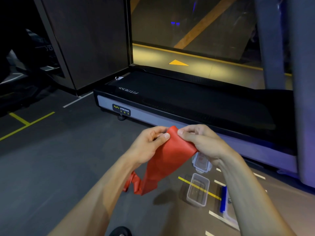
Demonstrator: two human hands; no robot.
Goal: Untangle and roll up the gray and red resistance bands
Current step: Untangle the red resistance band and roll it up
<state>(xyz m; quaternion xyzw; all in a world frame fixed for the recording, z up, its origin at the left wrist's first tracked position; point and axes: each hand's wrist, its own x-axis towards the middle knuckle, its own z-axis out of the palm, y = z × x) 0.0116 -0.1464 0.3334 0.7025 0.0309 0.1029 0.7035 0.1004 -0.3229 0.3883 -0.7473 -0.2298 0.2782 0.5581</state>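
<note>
- Red resistance band (167,160) held up in the air in front of the treadmill (196,106), above the dark floor (59,159).
- Left hand (150,143) pinching the band's upper left edge, thumb on the near face, fingers curled behind.
- Right hand (202,142) pinching the upper right edge, thumb tip just beside the left thumb, fingers wrapped round the fabric.
- Top of the band bunched into a fold between the two thumbs; the rest hanging down and leftward, narrowing to twisted strands at the lower end.
- Gray band nowhere to be made out.
- Clear plastic box (197,189) standing open on the floor, nearer than the treadmill, below the right wrist.
- Clear lid (202,163) lying between that box and the treadmill's edge, partly hidden by the band.
- Blue-handled item (223,199) on the floor to the right of the box, kind not clear.
- Yellow and white floor lines running under and around the box.
</note>
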